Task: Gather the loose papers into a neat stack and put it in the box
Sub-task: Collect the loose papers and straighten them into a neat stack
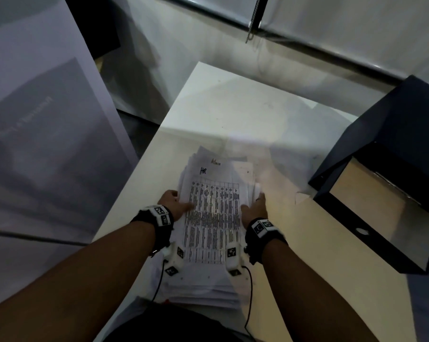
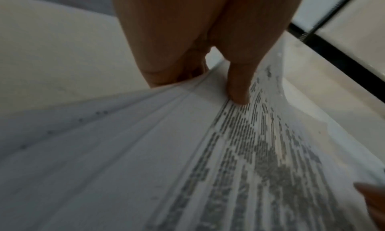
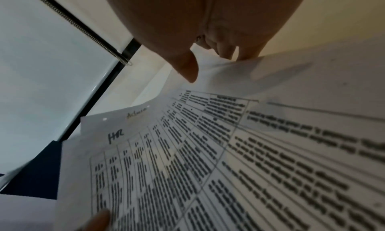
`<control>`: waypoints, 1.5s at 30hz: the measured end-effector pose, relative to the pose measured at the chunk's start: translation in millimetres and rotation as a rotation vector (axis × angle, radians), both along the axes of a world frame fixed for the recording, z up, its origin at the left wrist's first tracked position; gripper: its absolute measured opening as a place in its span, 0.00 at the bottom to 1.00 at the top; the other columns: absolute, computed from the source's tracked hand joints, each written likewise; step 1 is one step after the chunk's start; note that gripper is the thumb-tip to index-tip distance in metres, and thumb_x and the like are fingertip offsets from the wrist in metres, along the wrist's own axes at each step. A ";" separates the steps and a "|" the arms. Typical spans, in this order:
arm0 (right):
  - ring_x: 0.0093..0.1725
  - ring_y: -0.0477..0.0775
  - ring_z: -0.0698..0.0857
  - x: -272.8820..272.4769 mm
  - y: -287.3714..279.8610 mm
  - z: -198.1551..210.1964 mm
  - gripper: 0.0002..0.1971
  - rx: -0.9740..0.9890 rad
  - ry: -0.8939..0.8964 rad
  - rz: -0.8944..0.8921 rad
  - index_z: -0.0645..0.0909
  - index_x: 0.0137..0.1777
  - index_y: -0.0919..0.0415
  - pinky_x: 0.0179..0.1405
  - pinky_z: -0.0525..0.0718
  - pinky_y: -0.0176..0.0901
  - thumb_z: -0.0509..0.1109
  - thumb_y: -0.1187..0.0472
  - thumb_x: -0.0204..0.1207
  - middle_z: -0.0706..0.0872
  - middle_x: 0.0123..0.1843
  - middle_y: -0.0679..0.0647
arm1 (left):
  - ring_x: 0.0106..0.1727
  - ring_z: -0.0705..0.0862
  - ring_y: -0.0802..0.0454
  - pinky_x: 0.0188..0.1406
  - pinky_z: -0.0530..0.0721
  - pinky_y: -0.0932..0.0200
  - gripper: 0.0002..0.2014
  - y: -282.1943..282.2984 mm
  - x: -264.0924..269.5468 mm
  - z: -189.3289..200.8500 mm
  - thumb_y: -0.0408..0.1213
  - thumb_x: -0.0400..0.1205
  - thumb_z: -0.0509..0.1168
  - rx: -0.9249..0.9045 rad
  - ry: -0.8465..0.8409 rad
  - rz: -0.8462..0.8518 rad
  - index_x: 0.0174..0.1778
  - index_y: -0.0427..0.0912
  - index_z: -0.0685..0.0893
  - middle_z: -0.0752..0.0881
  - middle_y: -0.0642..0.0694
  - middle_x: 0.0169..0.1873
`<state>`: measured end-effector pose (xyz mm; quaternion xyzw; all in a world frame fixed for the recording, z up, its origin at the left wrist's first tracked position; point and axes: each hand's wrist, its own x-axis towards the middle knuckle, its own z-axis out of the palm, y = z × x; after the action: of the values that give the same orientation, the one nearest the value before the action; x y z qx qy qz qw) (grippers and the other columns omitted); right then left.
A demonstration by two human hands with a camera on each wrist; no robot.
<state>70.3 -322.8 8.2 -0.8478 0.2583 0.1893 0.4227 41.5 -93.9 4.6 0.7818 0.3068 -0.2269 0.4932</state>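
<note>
Head: my left hand (image 1: 175, 202) and right hand (image 1: 255, 208) clasp the paper stack (image 1: 213, 218) by its sides on the counter (image 1: 233, 99); box (image 1: 381, 193) to my right
Left wrist: thumb (image 2: 239, 86) atop, fingers under the edge
Right wrist: fingers curled beneath the sheets, thumb (image 3: 185, 66) above

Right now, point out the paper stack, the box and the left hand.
paper stack (image 1: 213, 213), head view, on the printed table of the top sheet.
box (image 1: 391, 124), head view, on its dark lid.
left hand (image 1: 174, 202), head view, on its back.
</note>
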 end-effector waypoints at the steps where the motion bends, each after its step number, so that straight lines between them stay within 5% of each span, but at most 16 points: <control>1: 0.84 0.61 0.58 -1.0 -2.2 1.7 0.45 -0.001 -0.010 -0.005 0.41 0.86 0.60 0.83 0.57 0.48 0.69 0.63 0.79 0.51 0.87 0.58 | 0.52 0.86 0.40 0.53 0.84 0.52 0.28 0.3 -1.1 1.5 0.43 0.75 0.78 -0.013 -0.006 -0.020 0.67 0.35 0.79 0.87 0.38 0.58; 3: 0.84 0.61 0.57 -4.0 -7.8 1.5 0.51 -0.001 -0.032 0.006 0.43 0.85 0.62 0.83 0.59 0.52 0.77 0.58 0.73 0.52 0.86 0.59 | 0.50 0.87 0.42 0.54 0.85 0.50 0.23 -1.8 -3.1 7.0 0.43 0.74 0.77 -0.063 -0.079 -0.043 0.62 0.37 0.83 0.88 0.41 0.54; 6: 0.74 0.65 0.73 -5.1 -19.9 20.8 0.50 0.174 -0.121 -0.048 0.57 0.78 0.58 0.72 0.75 0.63 0.85 0.58 0.63 0.70 0.77 0.61 | 0.54 0.90 0.40 0.59 0.86 0.37 0.27 1.0 -6.4 32.8 0.48 0.66 0.79 -0.271 -0.250 -0.018 0.60 0.42 0.85 0.91 0.43 0.54; 9: 0.65 0.57 0.82 0.9 -32.8 57.9 0.57 0.312 -0.239 -0.093 0.63 0.78 0.61 0.63 0.84 0.62 0.90 0.48 0.51 0.80 0.68 0.55 | 0.57 0.89 0.35 0.58 0.86 0.33 0.20 8.3 -6.3 75.4 0.31 0.75 0.75 -0.501 -0.403 0.020 0.64 0.36 0.82 0.90 0.37 0.57; 11: 0.51 0.45 0.90 7.7 -38.3 93.2 0.38 0.351 -0.374 -0.060 0.79 0.67 0.64 0.50 0.90 0.45 0.87 0.51 0.58 0.88 0.57 0.56 | 0.58 0.89 0.38 0.56 0.88 0.39 0.19 10.2 -1.6 109.9 0.29 0.76 0.72 -0.548 -0.537 0.026 0.64 0.37 0.82 0.90 0.39 0.57; 13: 0.37 0.28 0.86 11.0 -38.6 133.2 0.19 0.381 -0.534 -0.030 0.84 0.56 0.64 0.38 0.85 0.25 0.82 0.61 0.67 0.89 0.49 0.54 | 0.57 0.90 0.49 0.54 0.88 0.52 0.18 5.2 3.1 143.3 0.28 0.78 0.71 -0.492 -0.714 0.023 0.64 0.41 0.82 0.91 0.46 0.55; 15: 0.34 0.26 0.85 10.4 -39.1 168.5 0.12 0.430 -0.703 -0.036 0.85 0.52 0.63 0.35 0.82 0.20 0.79 0.65 0.69 0.88 0.45 0.50 | 0.57 0.88 0.64 0.53 0.84 0.69 0.18 -4.0 8.2 169.4 0.25 0.82 0.67 -0.384 -0.883 0.002 0.68 0.37 0.79 0.89 0.53 0.55; 18: 0.42 0.30 0.88 2.0 -35.4 193.9 0.12 0.499 -0.826 -0.034 0.85 0.46 0.53 0.41 0.84 0.26 0.79 0.69 0.68 0.90 0.40 0.36 | 0.63 0.83 0.67 0.61 0.80 0.70 0.19 -12.2 17.6 183.7 0.27 0.85 0.63 -0.242 -1.056 -0.027 0.73 0.32 0.74 0.85 0.51 0.61; 21: 0.48 0.36 0.89 -6.3 -31.1 192.2 0.18 0.469 -0.827 -0.006 0.85 0.52 0.51 0.46 0.89 0.39 0.83 0.66 0.64 0.91 0.45 0.37 | 0.67 0.82 0.58 0.66 0.83 0.55 0.30 -9.4 24.0 162.3 0.44 0.82 0.68 -0.236 -0.967 -0.076 0.77 0.37 0.66 0.82 0.47 0.67; 24: 0.52 0.48 0.91 -11.6 -23.9 194.9 0.25 0.528 -0.809 -0.025 0.83 0.60 0.66 0.48 0.90 0.44 0.84 0.69 0.63 0.91 0.52 0.52 | 0.65 0.83 0.58 0.61 0.87 0.52 0.38 -6.8 23.9 145.6 0.52 0.73 0.74 -0.282 -0.871 -0.070 0.74 0.46 0.63 0.80 0.48 0.67; 29: 0.49 0.52 0.92 -6.3 -15.2 208.1 0.28 0.622 -0.842 -0.127 0.83 0.58 0.71 0.44 0.88 0.39 0.87 0.64 0.58 0.93 0.48 0.52 | 0.67 0.85 0.43 0.62 0.86 0.41 0.35 -8.6 34.6 153.5 0.35 0.74 0.78 -0.452 -0.901 -0.087 0.74 0.41 0.70 0.84 0.40 0.66; 32: 0.45 0.51 0.91 2.7 -14.3 214.4 0.30 0.590 -0.889 -0.214 0.83 0.54 0.67 0.43 0.88 0.43 0.87 0.50 0.56 0.92 0.45 0.52 | 0.66 0.85 0.38 0.62 0.84 0.32 0.38 -5.5 39.6 153.0 0.41 0.71 0.81 -0.499 -0.860 -0.064 0.74 0.38 0.71 0.84 0.37 0.66; 36: 0.39 0.46 0.89 11.5 -12.0 215.1 0.16 0.502 -0.865 -0.267 0.85 0.53 0.62 0.39 0.87 0.42 0.81 0.58 0.68 0.90 0.41 0.50 | 0.63 0.87 0.41 0.60 0.86 0.36 0.42 -2.2 40.3 155.7 0.52 0.67 0.82 -0.504 -0.863 -0.034 0.72 0.37 0.74 0.86 0.38 0.63; 39: 0.46 0.50 0.89 13.5 -10.7 212.2 0.12 0.506 -0.893 -0.288 0.82 0.57 0.61 0.44 0.87 0.47 0.75 0.62 0.75 0.90 0.44 0.52 | 0.58 0.89 0.45 0.56 0.88 0.46 0.41 -5.5 36.6 163.2 0.61 0.64 0.80 -0.509 -0.899 0.031 0.66 0.38 0.76 0.88 0.41 0.58; 42: 0.42 0.44 0.89 12.8 -4.0 209.1 0.21 0.472 -0.889 -0.217 0.75 0.64 0.59 0.46 0.88 0.48 0.77 0.58 0.74 0.89 0.38 0.45 | 0.57 0.89 0.42 0.55 0.88 0.44 0.40 -7.2 36.3 166.0 0.57 0.66 0.80 -0.521 -0.922 0.020 0.65 0.34 0.76 0.88 0.38 0.57; 45: 0.39 0.36 0.86 11.5 -2.6 207.0 0.18 0.471 -0.921 -0.241 0.74 0.65 0.58 0.51 0.88 0.48 0.72 0.63 0.78 0.86 0.37 0.42 | 0.54 0.90 0.43 0.53 0.89 0.43 0.35 -5.9 38.0 166.3 0.49 0.67 0.82 -0.481 -0.925 0.018 0.63 0.34 0.79 0.89 0.39 0.54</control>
<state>81.8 -325.4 215.3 -0.6896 0.0922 -0.1998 0.6899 79.6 -99.9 170.8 0.6620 0.0028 0.0825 0.7450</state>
